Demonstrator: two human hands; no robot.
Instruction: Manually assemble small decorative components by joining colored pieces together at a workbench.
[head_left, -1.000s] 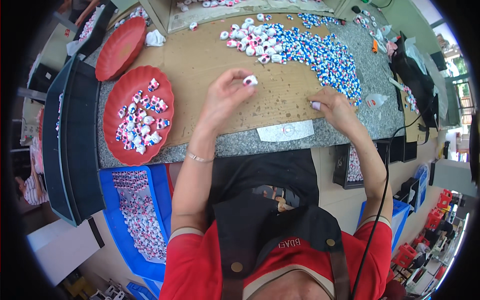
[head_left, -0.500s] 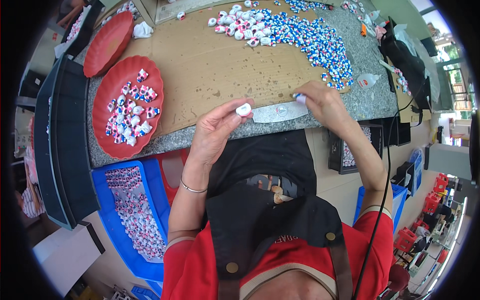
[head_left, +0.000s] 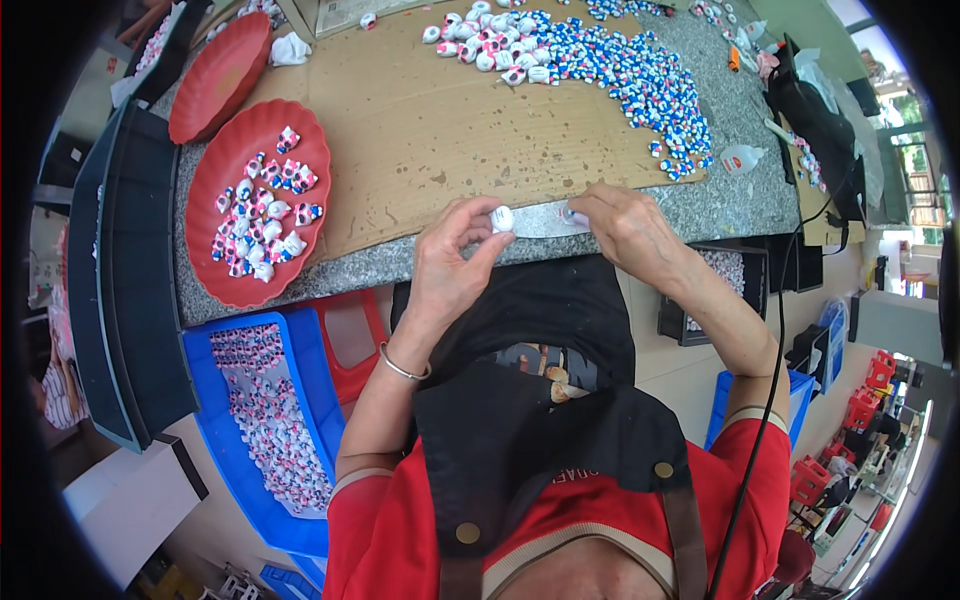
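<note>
Between the thumb and fingers of my left hand (head_left: 460, 250) sits a small white rounded figurine head (head_left: 502, 218), pinched at the desk's front edge. My right hand (head_left: 630, 232) is closed in a pinch on a small blue-and-white piece (head_left: 577, 217), mostly hidden by the fingertips. Under and between both hands lies a flat silvery strip (head_left: 540, 222) along the edge. Beyond them, a heap of small blue-and-white figurine bodies (head_left: 640, 85) and a cluster of white-and-pink heads (head_left: 485, 45) lie on a cardboard sheet (head_left: 400, 130).
To the left, a red scalloped plate (head_left: 205, 180) holds several joined figurines; another red plate (head_left: 215, 85) lies behind it. A blue crate (head_left: 320, 400) of pieces stands below the desk. A small clear bottle (head_left: 740, 158) lies at right, near a hanging black cable (head_left: 775, 350).
My right hand has moved left and slightly down, bringing its piece over the strip and closer to the head. My left hand has shifted slightly right, turning the head more upright.
</note>
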